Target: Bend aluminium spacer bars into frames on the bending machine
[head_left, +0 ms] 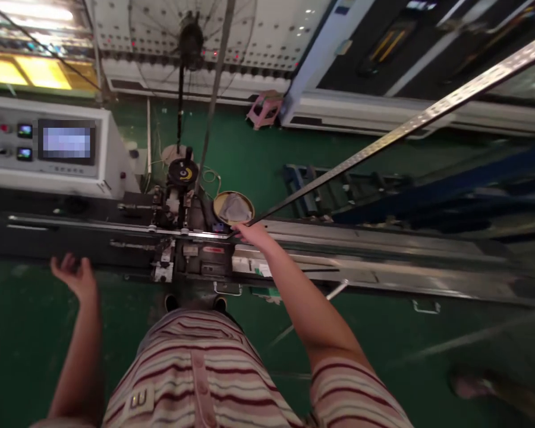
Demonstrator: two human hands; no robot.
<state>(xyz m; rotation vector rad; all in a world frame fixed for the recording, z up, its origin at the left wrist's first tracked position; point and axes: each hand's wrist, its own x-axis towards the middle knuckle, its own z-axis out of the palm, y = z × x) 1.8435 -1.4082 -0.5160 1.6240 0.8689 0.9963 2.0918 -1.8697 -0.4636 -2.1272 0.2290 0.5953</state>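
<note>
Right grip (252, 234): pinched on the long strip (361, 154), beside the tub (217, 203).
Left grip (78, 278): loosely open, near the dark tabletop (18, 242).

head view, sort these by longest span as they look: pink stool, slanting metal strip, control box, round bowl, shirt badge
1. metal strip, running out of frame
2. control box, cut off at left
3. round bowl and pink stool: too alike to rank
4. shirt badge
</note>
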